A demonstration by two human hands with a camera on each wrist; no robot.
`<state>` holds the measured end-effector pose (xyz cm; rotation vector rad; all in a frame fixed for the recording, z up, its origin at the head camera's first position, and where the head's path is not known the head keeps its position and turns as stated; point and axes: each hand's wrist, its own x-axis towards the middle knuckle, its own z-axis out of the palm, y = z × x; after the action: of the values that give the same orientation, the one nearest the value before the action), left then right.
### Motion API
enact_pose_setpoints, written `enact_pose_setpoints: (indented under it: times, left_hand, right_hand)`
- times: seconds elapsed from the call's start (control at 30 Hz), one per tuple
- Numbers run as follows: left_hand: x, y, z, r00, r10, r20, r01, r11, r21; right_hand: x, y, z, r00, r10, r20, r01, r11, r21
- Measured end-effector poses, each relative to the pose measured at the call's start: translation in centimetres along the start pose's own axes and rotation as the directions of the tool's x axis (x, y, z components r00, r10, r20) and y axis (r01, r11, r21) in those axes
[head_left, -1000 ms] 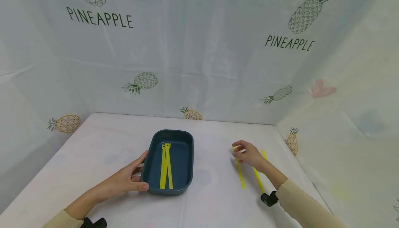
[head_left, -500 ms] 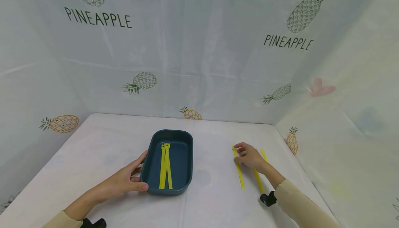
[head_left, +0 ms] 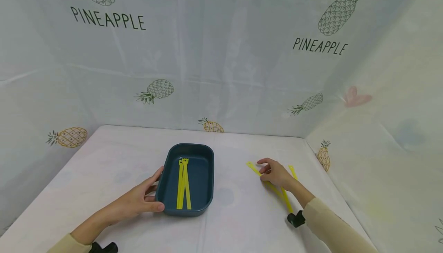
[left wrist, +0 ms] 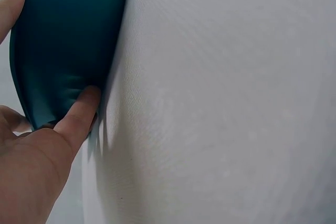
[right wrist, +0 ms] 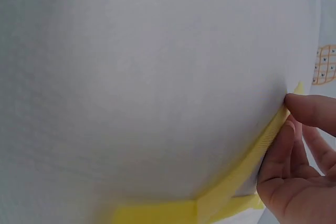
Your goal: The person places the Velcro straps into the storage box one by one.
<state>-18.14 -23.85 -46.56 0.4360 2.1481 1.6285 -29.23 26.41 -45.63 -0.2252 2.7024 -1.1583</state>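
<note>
In the head view, my left hand [head_left: 142,198] rests against the left side of a dark teal dish [head_left: 202,185], its thumb at the near corner. The left wrist view shows the straight thumb [left wrist: 79,114] touching the dish's outer wall. Several yellow cable ties [head_left: 181,189] lie inside the dish, heads at the far end. At right, my right hand [head_left: 276,173] pinches a yellow cable tie [head_left: 255,168] between thumb and fingers; ridges show on it in the right wrist view. Another cable tie [head_left: 286,200] lies partly hidden under the right wrist, crossing the held one.
A white-covered table [head_left: 228,222] holds everything. Behind it hangs a pineapple-print curtain [head_left: 221,53], which also runs along both sides. A black wrist camera [head_left: 295,219] sits on the right wrist close to the lying tie.
Near the right hand, the cable tie has turned, its head swinging left and its tail swinging right across the other tie. The left hand and dish stay where they were.
</note>
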Motion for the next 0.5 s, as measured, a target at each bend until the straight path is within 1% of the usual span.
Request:
enact_pose_setpoints:
  times: [0.13, 0.17, 0.33, 0.4, 0.5]
  left_hand:
    - [0.00, -0.07, -0.01, 1.000, -0.025, -0.004, 0.025, 1.000, -0.004]
    - [0.02, -0.07, -0.05, 1.000, -0.023, -0.002, 0.023, 1.000, -0.001]
    - [0.06, 0.10, -0.22, 1.000, -0.007, 0.007, 0.007, 1.000, 0.009]
    - [0.10, 0.17, -0.27, 1.000, -0.013, 0.006, 0.013, 1.000, 0.009]
    - [0.15, 0.23, -0.30, 1.000, -0.027, 0.001, 0.027, 1.000, 0.004]
  right_hand:
    - [0.02, 0.10, 0.00, 1.000, 0.017, 0.014, -0.017, 1.000, -0.014]
    - [0.06, 0.12, -0.02, 1.000, 0.017, 0.021, -0.017, 1.000, -0.015]
    - [0.24, 0.03, -0.21, 0.998, -0.006, 0.068, 0.008, 1.000, -0.027]
    - [0.31, -0.12, -0.27, 0.997, -0.016, 0.079, 0.020, 0.999, -0.048]
    - [0.41, -0.48, -0.33, 0.997, -0.015, 0.077, 0.021, 0.996, -0.082]
